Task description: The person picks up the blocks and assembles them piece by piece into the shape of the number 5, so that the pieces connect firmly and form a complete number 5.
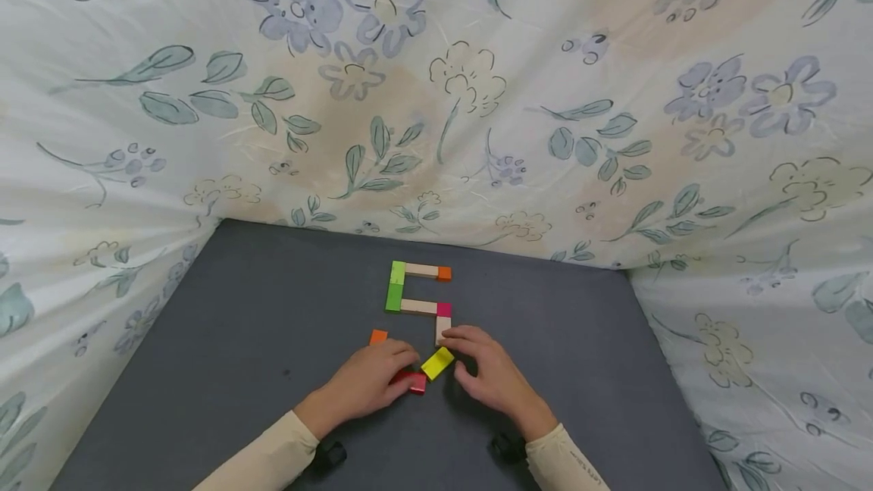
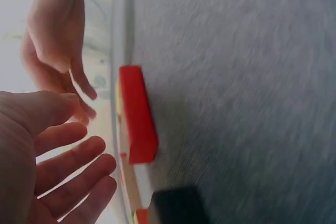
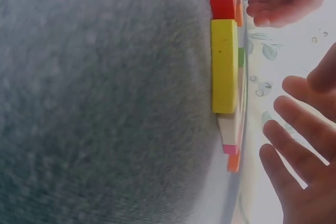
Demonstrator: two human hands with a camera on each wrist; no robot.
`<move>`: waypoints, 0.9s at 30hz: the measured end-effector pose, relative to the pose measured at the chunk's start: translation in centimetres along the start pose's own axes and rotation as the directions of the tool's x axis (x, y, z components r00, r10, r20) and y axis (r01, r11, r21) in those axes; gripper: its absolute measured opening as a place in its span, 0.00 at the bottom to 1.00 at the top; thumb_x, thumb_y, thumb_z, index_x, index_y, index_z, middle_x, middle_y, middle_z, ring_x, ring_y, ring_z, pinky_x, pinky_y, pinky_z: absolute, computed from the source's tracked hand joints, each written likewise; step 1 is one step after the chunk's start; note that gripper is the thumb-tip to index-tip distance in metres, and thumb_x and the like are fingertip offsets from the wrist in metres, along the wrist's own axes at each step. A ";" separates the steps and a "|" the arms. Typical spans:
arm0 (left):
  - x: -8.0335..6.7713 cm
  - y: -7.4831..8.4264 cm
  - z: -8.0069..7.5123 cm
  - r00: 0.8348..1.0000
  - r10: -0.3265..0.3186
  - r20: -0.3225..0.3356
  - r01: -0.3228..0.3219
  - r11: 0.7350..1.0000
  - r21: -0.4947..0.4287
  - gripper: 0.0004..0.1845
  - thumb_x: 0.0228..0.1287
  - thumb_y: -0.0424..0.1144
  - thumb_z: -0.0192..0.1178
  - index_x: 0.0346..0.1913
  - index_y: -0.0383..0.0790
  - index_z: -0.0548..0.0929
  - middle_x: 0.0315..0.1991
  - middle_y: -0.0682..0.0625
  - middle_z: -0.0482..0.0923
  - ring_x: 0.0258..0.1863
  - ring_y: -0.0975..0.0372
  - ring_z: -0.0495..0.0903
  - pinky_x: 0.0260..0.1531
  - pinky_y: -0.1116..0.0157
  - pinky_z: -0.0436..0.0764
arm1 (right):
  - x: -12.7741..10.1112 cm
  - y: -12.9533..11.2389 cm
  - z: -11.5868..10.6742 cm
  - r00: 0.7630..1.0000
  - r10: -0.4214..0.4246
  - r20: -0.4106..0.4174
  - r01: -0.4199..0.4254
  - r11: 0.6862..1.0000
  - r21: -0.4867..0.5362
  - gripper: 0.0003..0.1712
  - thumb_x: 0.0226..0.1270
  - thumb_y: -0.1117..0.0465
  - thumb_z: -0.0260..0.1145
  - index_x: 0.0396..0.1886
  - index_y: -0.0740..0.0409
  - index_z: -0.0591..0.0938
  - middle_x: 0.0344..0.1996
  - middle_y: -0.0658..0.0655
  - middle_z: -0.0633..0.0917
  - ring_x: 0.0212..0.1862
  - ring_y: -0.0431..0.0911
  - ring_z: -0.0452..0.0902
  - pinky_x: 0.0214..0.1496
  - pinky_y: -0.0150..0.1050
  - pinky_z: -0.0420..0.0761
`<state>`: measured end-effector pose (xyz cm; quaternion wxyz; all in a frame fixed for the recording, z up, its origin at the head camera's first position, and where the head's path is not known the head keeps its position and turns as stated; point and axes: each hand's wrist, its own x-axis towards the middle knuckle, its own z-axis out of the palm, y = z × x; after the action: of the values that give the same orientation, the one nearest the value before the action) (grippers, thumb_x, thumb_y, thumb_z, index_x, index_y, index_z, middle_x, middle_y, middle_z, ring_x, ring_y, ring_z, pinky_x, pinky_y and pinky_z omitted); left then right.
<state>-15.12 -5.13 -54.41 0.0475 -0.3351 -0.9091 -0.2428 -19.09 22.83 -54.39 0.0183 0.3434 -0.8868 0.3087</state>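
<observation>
My left hand (image 1: 371,379) hovers over the red block (image 1: 418,383), covering part of it in the head view; the left wrist view shows relaxed fingers apart from the red block (image 2: 137,114). Beside the yellow block (image 1: 437,364) is my right hand (image 1: 496,376), its loose fingers holding nothing. The yellow block (image 3: 224,66) lies slanted, one end by the red block, the other near a pale wooden block (image 1: 442,330). That pale block runs down from a pink block (image 1: 444,310). An orange block (image 1: 378,336) shows just beyond my left hand.
Farther back, light green (image 1: 398,273) and darker green (image 1: 393,298) blocks form a side. Two pale blocks (image 1: 420,270) extend right from it, ending in an orange block (image 1: 444,273) and the pink one. Floral cloth (image 1: 436,135) surrounds the dark grey surface (image 1: 286,309).
</observation>
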 end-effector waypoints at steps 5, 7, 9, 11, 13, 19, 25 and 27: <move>0.1 -1.1 -1.6 1.000 -0.002 -0.031 0.003 0.999 0.036 0.19 0.70 0.44 0.76 0.60 0.41 0.90 0.56 0.50 0.85 0.55 0.57 0.84 0.57 0.53 0.86 | 0.0 -0.9 -0.3 0.999 -0.030 -0.025 0.030 0.999 -0.010 0.25 0.68 0.69 0.70 0.64 0.51 0.90 0.66 0.44 0.83 0.69 0.44 0.75 0.70 0.58 0.79; 0.0 -1.5 -2.3 0.999 -0.014 -0.040 0.016 0.999 0.046 0.21 0.69 0.44 0.78 0.60 0.41 0.90 0.57 0.50 0.85 0.56 0.56 0.84 0.58 0.53 0.86 | 0.0 -1.3 -0.4 0.999 -0.035 -0.030 0.034 0.999 -0.019 0.25 0.68 0.69 0.70 0.63 0.50 0.90 0.66 0.43 0.82 0.69 0.43 0.75 0.69 0.57 0.80; -0.3 -2.0 -3.0 0.999 -0.023 -0.042 0.025 0.998 0.049 0.21 0.68 0.44 0.78 0.60 0.41 0.90 0.57 0.50 0.85 0.56 0.56 0.84 0.57 0.53 0.86 | -0.1 -1.7 -0.5 0.999 -0.039 -0.031 0.038 0.999 -0.028 0.25 0.67 0.69 0.71 0.63 0.50 0.90 0.66 0.42 0.82 0.68 0.43 0.76 0.68 0.56 0.81; -0.6 -2.3 -3.6 0.999 -0.025 -0.038 0.027 0.998 0.050 0.21 0.68 0.44 0.79 0.60 0.42 0.90 0.57 0.51 0.85 0.56 0.57 0.84 0.56 0.54 0.86 | -0.1 -2.2 -0.6 0.998 -0.048 -0.027 0.047 0.998 -0.038 0.25 0.67 0.69 0.72 0.63 0.50 0.90 0.66 0.43 0.82 0.68 0.43 0.76 0.68 0.56 0.81; -1.0 -2.5 -4.1 0.999 -0.025 -0.031 0.027 0.998 0.050 0.20 0.67 0.44 0.79 0.59 0.42 0.90 0.56 0.52 0.85 0.55 0.58 0.84 0.55 0.54 0.86 | -0.2 -2.7 -0.6 0.998 -0.063 -0.025 0.062 0.997 -0.049 0.25 0.66 0.69 0.73 0.62 0.51 0.90 0.65 0.44 0.83 0.66 0.44 0.77 0.67 0.55 0.82; -2.6 -3.2 -4.7 0.999 -0.046 0.001 0.046 0.996 0.074 0.21 0.66 0.45 0.79 0.58 0.42 0.90 0.56 0.50 0.85 0.56 0.56 0.84 0.55 0.52 0.86 | -0.4 -3.7 -0.3 0.996 -0.094 -0.011 0.093 0.993 -0.075 0.23 0.67 0.68 0.72 0.61 0.52 0.91 0.63 0.47 0.84 0.63 0.45 0.79 0.64 0.52 0.84; -2.9 -4.7 -4.3 0.992 -0.119 -0.040 0.123 0.986 0.114 0.22 0.67 0.42 0.80 0.60 0.40 0.90 0.57 0.47 0.85 0.56 0.53 0.84 0.54 0.52 0.87 | -0.7 -4.3 0.7 0.993 -0.120 0.019 0.121 0.990 -0.072 0.21 0.67 0.67 0.71 0.59 0.50 0.92 0.61 0.47 0.85 0.63 0.43 0.79 0.62 0.51 0.85; -2.6 -5.2 -4.3 0.991 -0.130 -0.034 0.133 0.984 0.116 0.22 0.67 0.41 0.79 0.61 0.39 0.89 0.58 0.46 0.84 0.57 0.52 0.83 0.55 0.51 0.86 | -0.8 -4.6 1.1 0.990 -0.141 0.028 0.143 0.987 -0.076 0.21 0.67 0.67 0.71 0.58 0.49 0.92 0.60 0.46 0.85 0.64 0.42 0.79 0.63 0.51 0.85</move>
<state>-16.73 -12.06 -53.40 0.0629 -0.2678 -0.9413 -0.1957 -15.48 20.05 -53.05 0.0435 0.4083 -0.8715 0.2681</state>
